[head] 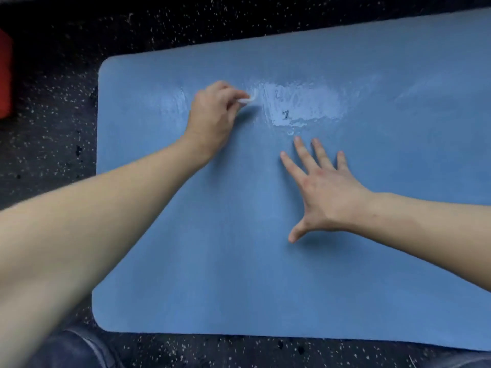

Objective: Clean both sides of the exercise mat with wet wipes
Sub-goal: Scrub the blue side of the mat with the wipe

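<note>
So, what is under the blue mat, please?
The blue mat lies flat on a dark speckled floor, which shows around its edges. The floor directly beneath it and the mat's underside are covered, so their state cannot be seen.

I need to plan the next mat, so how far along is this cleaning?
Early on. Done: a glossy wet patch on the far part of the blue foam exercise mat. In hand: the left hand rubs a white wet wipe there; the right hand lies flat. Left: the dull near area and the underside.
</note>
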Motion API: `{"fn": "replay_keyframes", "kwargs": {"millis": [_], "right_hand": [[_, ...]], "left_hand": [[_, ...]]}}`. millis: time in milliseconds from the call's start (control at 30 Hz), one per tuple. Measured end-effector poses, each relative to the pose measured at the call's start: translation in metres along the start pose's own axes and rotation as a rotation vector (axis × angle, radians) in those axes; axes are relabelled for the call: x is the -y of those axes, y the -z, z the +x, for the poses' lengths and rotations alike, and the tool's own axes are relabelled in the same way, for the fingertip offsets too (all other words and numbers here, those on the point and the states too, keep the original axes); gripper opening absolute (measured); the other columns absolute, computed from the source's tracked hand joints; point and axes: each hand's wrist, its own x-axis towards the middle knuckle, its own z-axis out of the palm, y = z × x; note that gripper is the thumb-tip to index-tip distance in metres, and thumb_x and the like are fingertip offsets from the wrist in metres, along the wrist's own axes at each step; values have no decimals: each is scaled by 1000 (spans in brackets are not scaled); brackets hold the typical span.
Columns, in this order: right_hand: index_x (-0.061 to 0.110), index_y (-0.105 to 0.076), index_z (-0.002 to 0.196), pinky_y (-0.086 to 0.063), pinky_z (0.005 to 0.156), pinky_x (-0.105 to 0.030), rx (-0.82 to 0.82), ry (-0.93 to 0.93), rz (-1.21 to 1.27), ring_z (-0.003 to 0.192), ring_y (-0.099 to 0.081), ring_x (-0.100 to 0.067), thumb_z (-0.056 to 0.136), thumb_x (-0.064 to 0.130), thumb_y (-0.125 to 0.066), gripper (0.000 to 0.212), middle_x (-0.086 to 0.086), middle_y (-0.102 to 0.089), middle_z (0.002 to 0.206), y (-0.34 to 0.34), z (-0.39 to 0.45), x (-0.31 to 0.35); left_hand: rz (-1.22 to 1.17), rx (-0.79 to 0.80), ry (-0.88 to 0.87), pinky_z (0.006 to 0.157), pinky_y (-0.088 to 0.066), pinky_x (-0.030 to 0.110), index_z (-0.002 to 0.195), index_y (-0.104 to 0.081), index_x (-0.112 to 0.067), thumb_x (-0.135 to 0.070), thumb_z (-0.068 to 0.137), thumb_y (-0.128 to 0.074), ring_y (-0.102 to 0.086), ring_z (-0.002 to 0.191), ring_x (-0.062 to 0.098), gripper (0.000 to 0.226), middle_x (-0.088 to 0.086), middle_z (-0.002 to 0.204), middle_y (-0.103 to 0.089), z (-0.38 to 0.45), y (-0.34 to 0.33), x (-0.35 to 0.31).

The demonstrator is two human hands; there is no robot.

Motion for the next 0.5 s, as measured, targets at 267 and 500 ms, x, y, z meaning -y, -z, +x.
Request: {"fn": "replay_keyframes", "kwargs": {"millis": [267,500], "right_hand": [[22,22,164,-10,121,-76,-59,-24,-38,157,22,-47,39,96,-75,175,-15,34,169,-21,4,2],[22,16,166,-9,124,-73,-76,-26,-23,159,18,-44,39,98,-73,172,-13,28,171,-29,3,-1]], "left_hand": [[-90,211,-266,77,-52,37,104,-76,-13,-18,98,-61,-65,91,31,17,10,103,-71,-120,-27,-37],[-297,543,-404,82,-52,34,113,-72,-9,-10,102,-48,-58,93,24,26,8,109,-66,-295,-27,-84]]}}
